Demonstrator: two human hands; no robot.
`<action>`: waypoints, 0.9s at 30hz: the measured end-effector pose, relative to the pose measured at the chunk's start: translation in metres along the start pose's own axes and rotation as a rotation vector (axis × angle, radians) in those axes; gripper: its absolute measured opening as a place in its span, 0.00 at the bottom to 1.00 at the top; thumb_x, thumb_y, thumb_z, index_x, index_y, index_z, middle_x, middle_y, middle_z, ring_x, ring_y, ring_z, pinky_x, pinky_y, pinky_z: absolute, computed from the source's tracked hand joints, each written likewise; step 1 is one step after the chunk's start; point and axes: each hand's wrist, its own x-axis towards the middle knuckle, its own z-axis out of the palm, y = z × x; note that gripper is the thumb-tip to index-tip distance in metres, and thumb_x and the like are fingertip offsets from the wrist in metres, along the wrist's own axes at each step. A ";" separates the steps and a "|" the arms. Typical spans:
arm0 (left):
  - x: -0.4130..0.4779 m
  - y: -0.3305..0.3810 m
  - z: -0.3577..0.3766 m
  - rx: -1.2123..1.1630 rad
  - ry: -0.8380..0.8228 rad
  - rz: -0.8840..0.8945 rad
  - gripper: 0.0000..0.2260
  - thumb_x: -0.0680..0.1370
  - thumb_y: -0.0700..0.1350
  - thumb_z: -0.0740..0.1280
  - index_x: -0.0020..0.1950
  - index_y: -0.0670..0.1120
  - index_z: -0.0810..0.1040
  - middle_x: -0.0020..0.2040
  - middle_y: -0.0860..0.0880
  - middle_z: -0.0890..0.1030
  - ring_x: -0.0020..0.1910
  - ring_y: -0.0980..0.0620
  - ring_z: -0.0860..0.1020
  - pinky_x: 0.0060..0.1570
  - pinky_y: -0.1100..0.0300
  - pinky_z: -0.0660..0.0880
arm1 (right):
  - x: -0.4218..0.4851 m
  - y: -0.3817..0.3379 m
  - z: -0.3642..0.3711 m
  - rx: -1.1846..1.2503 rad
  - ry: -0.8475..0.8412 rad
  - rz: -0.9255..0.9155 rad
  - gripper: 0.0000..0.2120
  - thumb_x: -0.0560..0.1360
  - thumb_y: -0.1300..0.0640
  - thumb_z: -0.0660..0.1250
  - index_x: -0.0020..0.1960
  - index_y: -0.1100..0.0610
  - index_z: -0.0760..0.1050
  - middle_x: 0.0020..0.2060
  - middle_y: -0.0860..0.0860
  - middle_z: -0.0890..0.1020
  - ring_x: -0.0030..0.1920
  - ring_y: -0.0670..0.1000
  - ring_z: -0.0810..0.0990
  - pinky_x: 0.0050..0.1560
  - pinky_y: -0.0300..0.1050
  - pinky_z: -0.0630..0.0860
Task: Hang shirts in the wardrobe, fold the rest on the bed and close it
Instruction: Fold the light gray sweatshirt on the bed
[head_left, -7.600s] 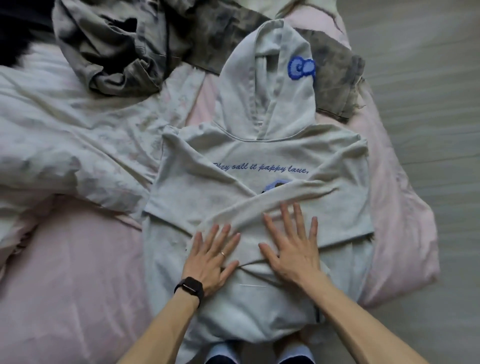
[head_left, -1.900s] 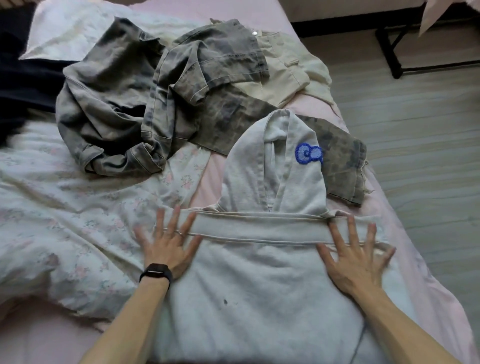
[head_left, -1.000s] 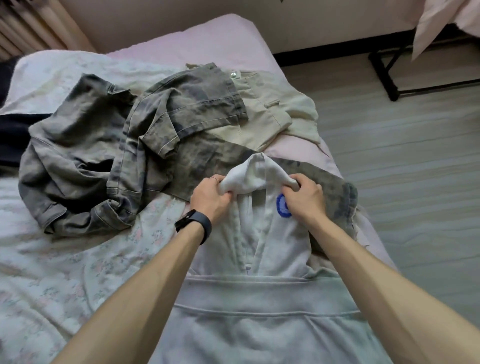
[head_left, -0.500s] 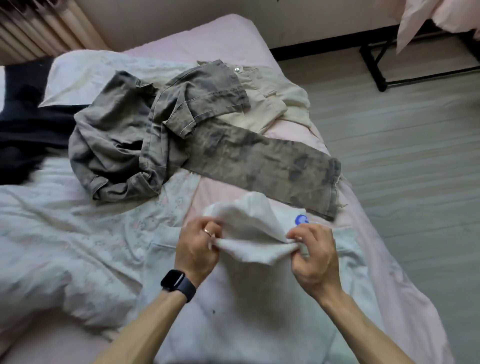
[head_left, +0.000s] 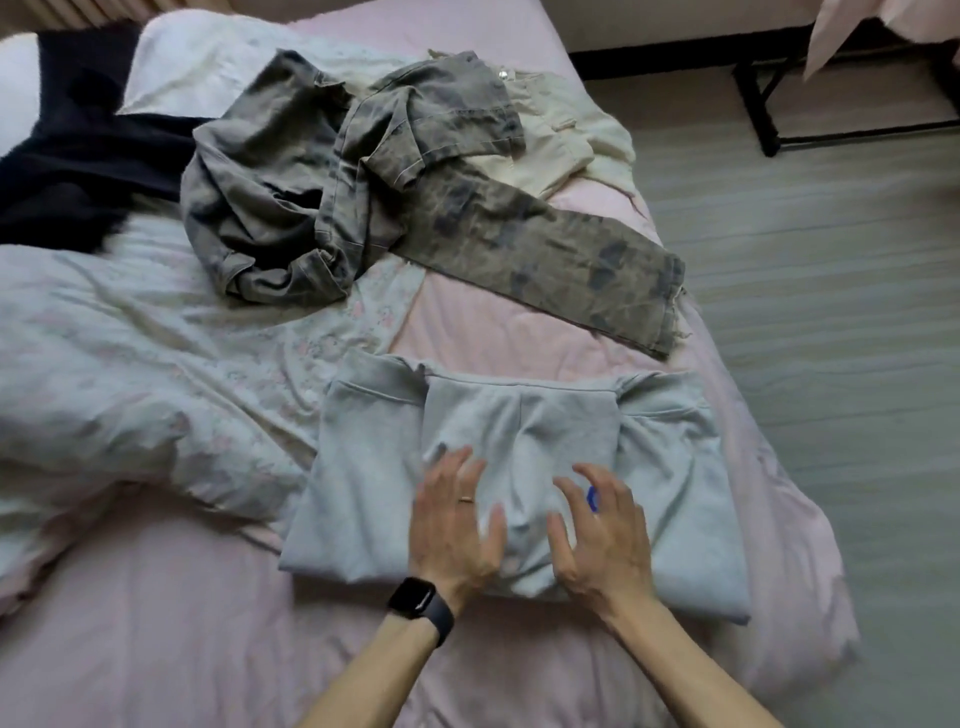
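Observation:
A light grey hoodie (head_left: 358, 488) lies folded into a rectangle on the pink bed (head_left: 171, 639), its hood turned down over the body. My left hand (head_left: 454, 525), with a ring and a black watch, lies flat on the hood, fingers spread. My right hand (head_left: 600, 535) is beside it on the hood, fingers spread and slightly bent, partly covering a blue emblem. Neither hand grips the cloth.
Grey mottled trousers (head_left: 363, 171) lie crumpled further up the bed, one leg stretching right. A cream garment (head_left: 561, 140) sits behind them. A floral duvet (head_left: 130, 364) covers the left side, dark fabric (head_left: 78, 150) at far left. A black rack leg (head_left: 758, 109) stands on the floor.
Both hands were pinching the hood and pulling it toward me; now the hood lies folded down on the hoodie and the hands have let go and lie flat on it.

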 end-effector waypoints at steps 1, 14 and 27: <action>0.002 0.007 0.012 0.066 -0.095 0.076 0.26 0.77 0.53 0.60 0.72 0.42 0.73 0.74 0.41 0.70 0.74 0.41 0.66 0.73 0.43 0.61 | 0.010 -0.005 0.006 -0.041 -0.036 -0.052 0.22 0.77 0.47 0.61 0.68 0.51 0.77 0.71 0.55 0.73 0.71 0.58 0.70 0.64 0.57 0.70; -0.023 -0.036 0.080 0.480 -0.537 -0.235 0.31 0.79 0.66 0.41 0.81 0.58 0.40 0.80 0.53 0.35 0.80 0.49 0.36 0.69 0.37 0.28 | 0.054 0.068 0.021 -0.196 -0.708 -0.023 0.28 0.82 0.37 0.50 0.80 0.38 0.49 0.81 0.46 0.43 0.81 0.53 0.40 0.77 0.65 0.44; -0.024 0.185 0.169 0.369 -0.846 0.269 0.54 0.68 0.70 0.70 0.79 0.58 0.36 0.81 0.42 0.36 0.76 0.31 0.34 0.66 0.26 0.29 | 0.117 0.200 -0.054 0.645 -0.439 0.863 0.29 0.74 0.51 0.75 0.70 0.59 0.69 0.60 0.53 0.80 0.56 0.53 0.82 0.56 0.52 0.80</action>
